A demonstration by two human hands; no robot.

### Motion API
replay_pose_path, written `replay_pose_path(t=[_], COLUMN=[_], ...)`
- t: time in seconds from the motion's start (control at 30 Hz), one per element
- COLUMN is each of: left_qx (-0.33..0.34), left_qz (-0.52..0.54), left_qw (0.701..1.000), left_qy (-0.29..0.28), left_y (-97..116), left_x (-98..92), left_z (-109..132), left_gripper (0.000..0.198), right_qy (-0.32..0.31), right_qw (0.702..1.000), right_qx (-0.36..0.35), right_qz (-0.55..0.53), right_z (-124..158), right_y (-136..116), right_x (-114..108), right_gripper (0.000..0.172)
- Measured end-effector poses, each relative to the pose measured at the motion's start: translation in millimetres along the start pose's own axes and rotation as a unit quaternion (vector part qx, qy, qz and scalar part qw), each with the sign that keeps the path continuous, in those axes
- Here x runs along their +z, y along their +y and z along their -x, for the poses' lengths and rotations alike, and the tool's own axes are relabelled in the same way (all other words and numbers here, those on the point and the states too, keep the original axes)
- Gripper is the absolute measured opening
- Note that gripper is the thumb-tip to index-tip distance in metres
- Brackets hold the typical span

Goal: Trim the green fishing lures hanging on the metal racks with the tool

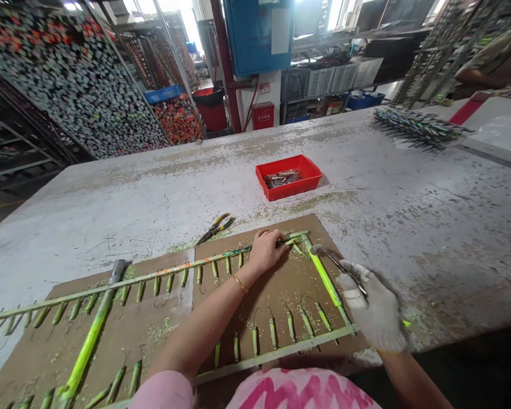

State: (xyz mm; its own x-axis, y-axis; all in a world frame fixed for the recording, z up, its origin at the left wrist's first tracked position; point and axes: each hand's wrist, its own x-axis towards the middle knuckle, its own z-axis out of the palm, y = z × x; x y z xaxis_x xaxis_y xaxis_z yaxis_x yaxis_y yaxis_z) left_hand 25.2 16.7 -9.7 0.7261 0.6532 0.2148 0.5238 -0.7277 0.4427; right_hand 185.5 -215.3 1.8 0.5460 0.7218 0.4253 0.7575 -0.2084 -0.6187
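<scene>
Head view: tall racks (68,85) packed with painted sticks stand beyond the far edge of a long, paint-flecked work table (409,227), and a co-worker's arm (489,68) shows past the far right corner. A bundle of spiky painted sticks (417,128) lies near that corner. Mid-table sits a red plastic tray (288,177) holding a small heap of painted pieces. Along the near edge lie two brown cardboard sheets (306,227), dusted with green shavings. On them rests a green-coated rack (323,278), its bars lined with slim green sticks (272,332) on wire hooks. Yellow-handled pliers (215,228) lie just beyond the rack, apart from both hands. The bare left hand (264,250), a gold bangle (239,283) at its wrist, lies on the rack's upper bar, fingers pressed together; whether they pinch it, I cannot tell. The white-gloved right hand (372,307) has its fingers closed around a slim steel tool (338,267), held just above the rack's right corner.
</scene>
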Motion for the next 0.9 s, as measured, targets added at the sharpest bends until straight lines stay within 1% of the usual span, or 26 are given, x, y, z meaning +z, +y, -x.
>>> replay_pose_path(t=[0.1,0.2,0.33,0.43,0.53,0.63,0.77,0.9], left_qx=[-0.006,-0.019,-0.028,-0.034,-0.015,0.010,0.006,-0.003], left_qz=[-0.003,-0.012,-0.039,-0.048,-0.057,-0.067,-0.070,-0.077], left_qw=[1.000,0.999,0.999,0.998,0.998,0.998,0.998,0.997], left_qy=[0.013,0.026,0.012,0.006,0.002,-0.001,0.002,0.003], left_y=[6,9,12,14,14,13,10,10], left_x=[3.7,9.3,13.9,12.8,11.5,13.0,17.3,18.7], left_z=[2,3,5,6,6,5,3,3], left_gripper=[0.012,0.014,0.021,0.015,0.017,0.022,0.026,0.026], right_qy=[-0.015,-0.021,-0.038,-0.071,-0.099,-0.109,-0.108,-0.105], right_qw=[0.998,0.993,0.983,0.974,0.966,0.960,0.956,0.967], right_qx=[-0.058,-0.119,-0.173,-0.199,-0.208,-0.213,-0.218,-0.189], right_qz=[-0.013,0.013,0.050,0.078,0.115,0.144,0.161,0.137], right_z=[-19,-38,-57,-62,-63,-62,-63,-63], right_y=[-7,-10,-4,3,7,7,8,10], right_x=[5,17,39,50,52,50,50,52], right_gripper=[0.035,0.033,0.032,0.032,0.033,0.035,0.039,0.045])
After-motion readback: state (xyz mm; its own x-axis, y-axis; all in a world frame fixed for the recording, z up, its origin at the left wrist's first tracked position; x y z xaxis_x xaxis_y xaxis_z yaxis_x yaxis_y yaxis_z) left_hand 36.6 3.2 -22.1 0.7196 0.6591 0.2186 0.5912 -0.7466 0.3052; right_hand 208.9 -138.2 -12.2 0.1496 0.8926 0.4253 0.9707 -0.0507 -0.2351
